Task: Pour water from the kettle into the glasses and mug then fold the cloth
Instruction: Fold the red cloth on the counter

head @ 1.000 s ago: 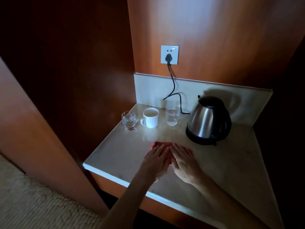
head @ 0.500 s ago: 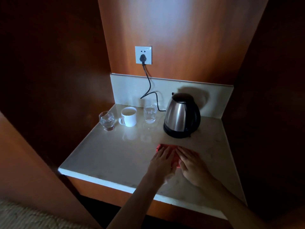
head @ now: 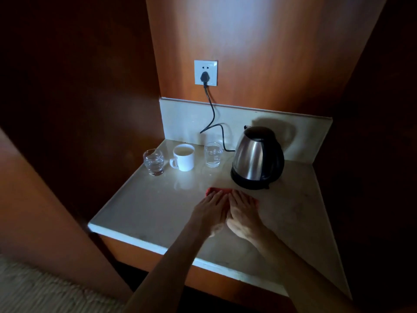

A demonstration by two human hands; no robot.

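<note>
Both glasses point(head: 153, 162) and the mug point(head: 184, 157) hold water, the kettle point(head: 257, 158) back on its base; left hand point(head: 211, 211) and right hand point(head: 242, 213) still press flat, fingers spread, on the red cloth point(head: 217, 190) on the tabletop point(head: 146, 206), unchanged: folding near done

Relative to the preceding frames, we see only slight change: our left hand point(head: 208, 211) and right hand point(head: 242, 213) sit marginally closer together on the red cloth point(head: 217, 190), leaving less of it exposed; our viewpoint shifts.
</note>
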